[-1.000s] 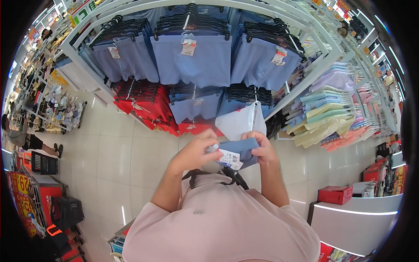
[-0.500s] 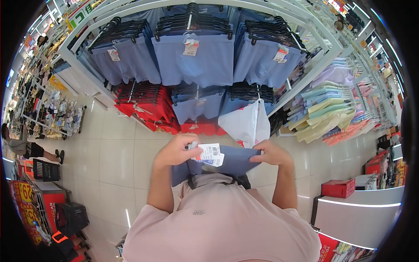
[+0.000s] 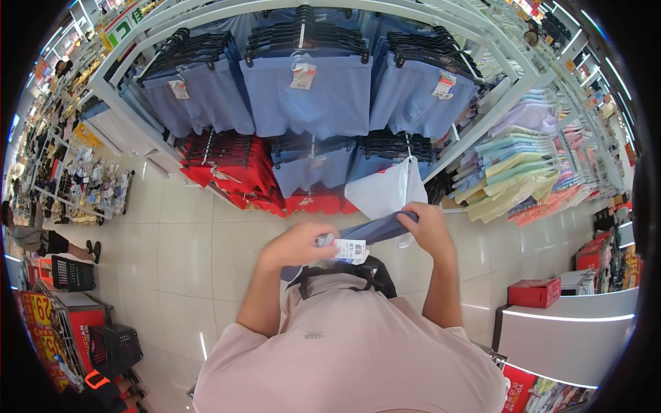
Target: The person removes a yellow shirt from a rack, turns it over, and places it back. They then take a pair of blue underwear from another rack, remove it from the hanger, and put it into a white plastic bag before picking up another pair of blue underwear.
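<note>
A blue-grey garment (image 3: 382,230) stretches between my two hands in front of my body. My left hand (image 3: 303,244) is closed on its left end, with a white price tag (image 3: 352,251) beside the fingertips. My right hand (image 3: 426,227) pinches the upper right end. Beyond the right hand, a white plastic bag (image 3: 390,189) hangs from the rack's lower row. Part of the garment's left side is hidden behind my left hand and forearm.
Ahead, a white rack (image 3: 131,115) holds blue shorts (image 3: 306,93) above and red garments (image 3: 241,175) below. Pastel shirts (image 3: 513,168) hang at right. A black basket (image 3: 71,274) stands left near a person (image 3: 31,234); a red box (image 3: 534,292) lies on a counter (image 3: 564,337).
Both hands have shifted, my left to the right and my right upward. The garment has gone from spread flat to a narrow, slanted band, and its tag has moved right.
</note>
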A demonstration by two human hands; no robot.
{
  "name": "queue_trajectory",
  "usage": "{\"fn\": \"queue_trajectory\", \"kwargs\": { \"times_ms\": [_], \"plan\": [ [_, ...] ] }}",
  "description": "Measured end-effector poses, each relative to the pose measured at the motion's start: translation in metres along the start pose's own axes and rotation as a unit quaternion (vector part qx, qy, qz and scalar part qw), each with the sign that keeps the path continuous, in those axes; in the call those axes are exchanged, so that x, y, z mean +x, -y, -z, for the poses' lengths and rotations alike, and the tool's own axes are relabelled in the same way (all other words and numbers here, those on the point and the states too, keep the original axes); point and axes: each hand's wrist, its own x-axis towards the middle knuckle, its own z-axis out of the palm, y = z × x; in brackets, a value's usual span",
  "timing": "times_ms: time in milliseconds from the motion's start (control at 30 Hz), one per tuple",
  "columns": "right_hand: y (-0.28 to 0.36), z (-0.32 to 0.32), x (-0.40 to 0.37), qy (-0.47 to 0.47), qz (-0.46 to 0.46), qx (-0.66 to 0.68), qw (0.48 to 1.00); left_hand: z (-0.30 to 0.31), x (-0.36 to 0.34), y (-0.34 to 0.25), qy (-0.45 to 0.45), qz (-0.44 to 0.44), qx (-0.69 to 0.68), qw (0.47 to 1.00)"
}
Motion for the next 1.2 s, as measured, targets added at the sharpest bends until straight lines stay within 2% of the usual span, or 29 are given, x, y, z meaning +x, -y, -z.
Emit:
{"fn": "queue_trajectory", "kwargs": {
  "times_ms": [100, 167, 233, 333, 367, 433, 467, 533, 567, 633, 667, 700, 733, 800, 933, 1000, 1133, 1200],
  "plan": [
    [0.005, -0.005, 0.006, -0.069, 0.020, 0.008, 0.997, -0.012, 0.000, -0.004, -0.085, -0.013, -0.025, 0.996],
    [0.011, -0.005, 0.010, -0.095, 0.022, 0.015, 0.995, -0.008, 0.002, -0.004, -0.065, 0.005, 0.000, 0.998],
    [0.014, -0.009, 0.014, -0.115, 0.032, 0.011, 0.993, 0.002, 0.004, -0.003, 0.038, 0.047, 0.072, 0.996],
    [0.015, -0.018, 0.022, -0.161, 0.095, 0.017, 0.982, -0.009, 0.007, 0.020, 0.022, 0.052, 0.058, 0.997],
    [0.016, -0.022, 0.025, -0.179, 0.125, 0.022, 0.976, -0.013, 0.007, 0.026, 0.004, 0.079, 0.003, 0.997],
    [0.021, -0.029, 0.025, -0.077, 0.039, 0.094, 0.992, -0.018, 0.010, 0.028, -0.033, 0.132, -0.107, 0.985],
    [0.022, -0.033, 0.023, -0.025, -0.005, 0.129, 0.991, -0.019, 0.011, 0.028, -0.057, 0.128, -0.115, 0.983],
    [0.012, -0.049, 0.022, 0.083, 0.001, 0.197, 0.977, -0.021, 0.013, 0.023, -0.106, 0.119, -0.133, 0.978],
    [0.006, -0.059, 0.022, 0.139, 0.005, 0.230, 0.963, -0.022, 0.015, 0.023, -0.096, 0.140, -0.129, 0.977],
    [0.004, -0.078, 0.019, 0.178, -0.003, 0.261, 0.949, -0.022, 0.016, 0.023, -0.077, 0.181, -0.119, 0.973],
    [0.003, -0.087, 0.019, 0.196, -0.008, 0.277, 0.941, -0.025, 0.016, 0.026, -0.077, 0.152, -0.109, 0.979],
    [0.006, -0.092, 0.020, 0.169, 0.031, 0.250, 0.953, -0.028, 0.017, 0.029, -0.077, 0.123, -0.099, 0.985],
    [0.007, -0.091, 0.021, 0.187, 0.027, 0.245, 0.951, -0.030, 0.017, 0.032, -0.076, 0.094, -0.088, 0.989],
    [0.014, -0.083, 0.024, 0.223, 0.019, 0.236, 0.945, -0.029, 0.016, 0.033, -0.072, 0.090, -0.057, 0.992],
    [0.017, -0.074, 0.024, 0.278, 0.049, 0.082, 0.956, -0.029, 0.016, 0.035, -0.060, 0.099, 0.036, 0.993],
    [0.005, -0.083, 0.025, 0.280, 0.077, -0.011, 0.957, -0.033, 0.017, 0.045, -0.076, 0.067, 0.038, 0.994],
    [0.012, -0.076, 0.023, 0.208, 0.059, 0.068, 0.974, -0.037, 0.021, 0.049, -0.092, 0.068, 0.028, 0.993],
    [0.016, -0.077, 0.020, 0.135, 0.060, 0.111, 0.983, -0.035, 0.024, 0.044, -0.086, 0.134, -0.027, 0.987]
  ]
}}
